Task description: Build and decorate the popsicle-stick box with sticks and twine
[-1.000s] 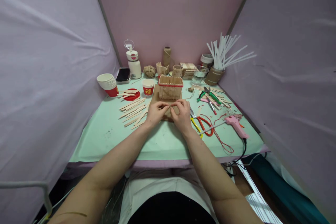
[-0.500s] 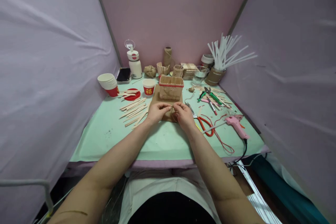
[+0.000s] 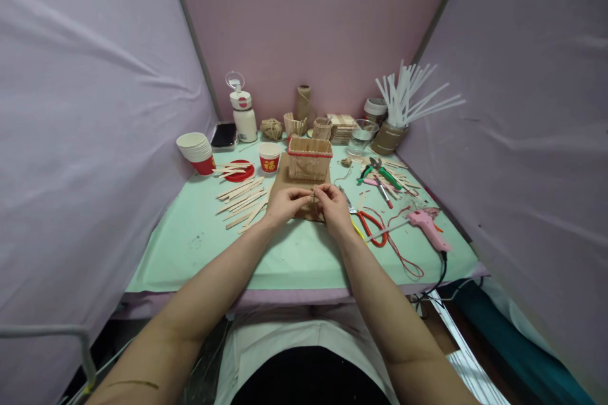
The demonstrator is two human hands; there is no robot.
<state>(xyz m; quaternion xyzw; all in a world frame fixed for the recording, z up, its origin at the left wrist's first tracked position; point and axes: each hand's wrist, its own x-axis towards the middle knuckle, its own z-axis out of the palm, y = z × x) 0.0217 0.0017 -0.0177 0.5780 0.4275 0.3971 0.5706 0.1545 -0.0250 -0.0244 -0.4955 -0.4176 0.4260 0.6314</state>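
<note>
In the head view my left hand (image 3: 286,204) and my right hand (image 3: 334,207) meet over a piece of brown cardboard (image 3: 281,176). Both are closed in a pinch, fingertips almost touching. Between them runs a thin strand of brown twine (image 3: 314,196); part of it hangs below the fingers, and its ends are hidden. Just beyond the fingers, a small box made of wooden sticks (image 3: 308,168) with a red-trimmed rim stands on the cardboard. Orange-handled scissors (image 3: 371,228) lie to the right of my right hand.
Loose wooden sticks (image 3: 242,199) lie left, near paper cups (image 3: 197,150). On the right are a pink glue gun (image 3: 429,230), green-handled pliers (image 3: 379,171) and red cord (image 3: 403,259). Behind stand a white bottle (image 3: 245,121), a twine ball (image 3: 272,129) and a glass of water (image 3: 361,138).
My fingertips have shifted very slightly to the right with the twine, and its hanging part has changed shape. The box and the tools have stayed in place.
</note>
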